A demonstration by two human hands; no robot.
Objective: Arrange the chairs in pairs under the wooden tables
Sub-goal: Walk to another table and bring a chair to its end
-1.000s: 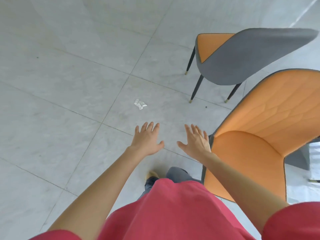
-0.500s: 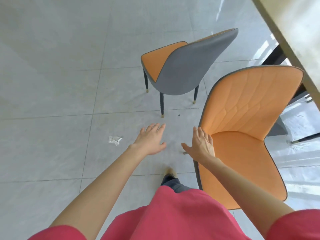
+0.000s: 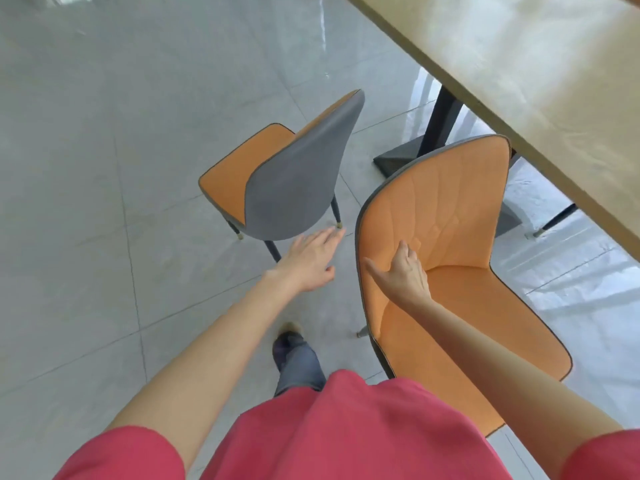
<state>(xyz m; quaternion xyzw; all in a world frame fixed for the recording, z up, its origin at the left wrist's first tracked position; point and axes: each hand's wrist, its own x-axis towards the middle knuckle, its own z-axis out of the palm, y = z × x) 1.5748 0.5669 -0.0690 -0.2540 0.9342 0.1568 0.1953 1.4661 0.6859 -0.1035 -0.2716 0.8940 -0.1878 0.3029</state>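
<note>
Near chair (image 3: 450, 271): orange seat and backrest, dark piping; stands just beside the wooden table (image 3: 519, 81), backrest toward the table edge, seat facing away, not tucked under.
Far chair (image 3: 277, 188): grey back shell, orange seat; stands apart on the tiled floor (image 3: 104, 168), clear of the table, facing away from it.
Right hand (image 3: 403, 278): grip open, fingers spread over the near chair's side edge where seat meets backrest; holds nothing.
Left hand (image 3: 310, 259): grip open and empty, reaching toward the far chair's back, short of contact.
Stage, judged: both chairs are yet to be turned and paired.
Risk: the near backrest sits close under the table edge; a hasty swing could knock it.
Risk: the table's black pedestal base (image 3: 408, 154) could catch chair legs.
Risk: dragging one-handed could tip a chair.
</note>
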